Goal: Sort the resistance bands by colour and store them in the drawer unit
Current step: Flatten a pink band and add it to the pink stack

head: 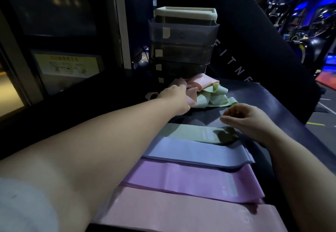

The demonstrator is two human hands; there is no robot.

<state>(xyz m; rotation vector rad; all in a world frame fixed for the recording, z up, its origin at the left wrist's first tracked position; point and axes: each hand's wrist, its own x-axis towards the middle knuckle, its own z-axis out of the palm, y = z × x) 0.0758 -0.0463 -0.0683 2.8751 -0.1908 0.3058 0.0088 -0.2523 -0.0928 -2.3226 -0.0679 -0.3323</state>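
Note:
A tangled heap of pink bands [200, 82] and pale green bands [214, 97] lies at the foot of the dark translucent drawer unit [183, 46]. My left hand [174, 99] reaches into the heap and grips a pink band. Nearer to me, flat stacks lie side by side: green [189, 131], blue-lilac [196, 151], purple [190, 179] and pink [172, 213]. My right hand [249, 119] hovers over the right end of the green stack, fingers loosely curled, holding nothing.
The bands lie on a dark padded surface [272, 100] that drops off on the right toward the gym floor. A glass door with a yellow notice [67, 64] stands at the left. Gym machines [300, 22] fill the far right.

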